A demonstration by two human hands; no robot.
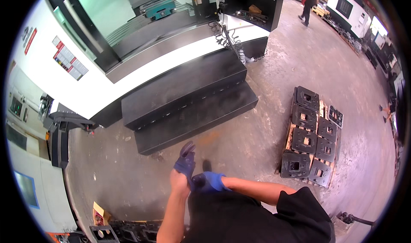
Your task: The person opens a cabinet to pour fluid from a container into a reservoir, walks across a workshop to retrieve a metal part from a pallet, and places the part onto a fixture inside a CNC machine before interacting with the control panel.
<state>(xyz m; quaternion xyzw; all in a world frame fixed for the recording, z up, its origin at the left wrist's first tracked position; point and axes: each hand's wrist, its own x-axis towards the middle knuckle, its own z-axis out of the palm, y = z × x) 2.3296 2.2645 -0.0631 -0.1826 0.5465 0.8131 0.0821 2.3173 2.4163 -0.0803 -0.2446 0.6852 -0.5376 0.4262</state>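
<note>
My left hand wears a blue work glove with dark fingers and reaches forward. Its fingers are stretched out and hold nothing. Against the left wrist is my right hand, in a matching blue glove with a dark palm. The right fingers are closed at the cuff of the left glove, partly hidden from view. Both hands are in front of my black shirt, above the grey floor and short of a black two-tier step.
Behind the step stands a large white machine with an opening and a teal vise inside. At right, a wooden pallet carries several black metal plates. A person walks far back; a small carton lies lower left.
</note>
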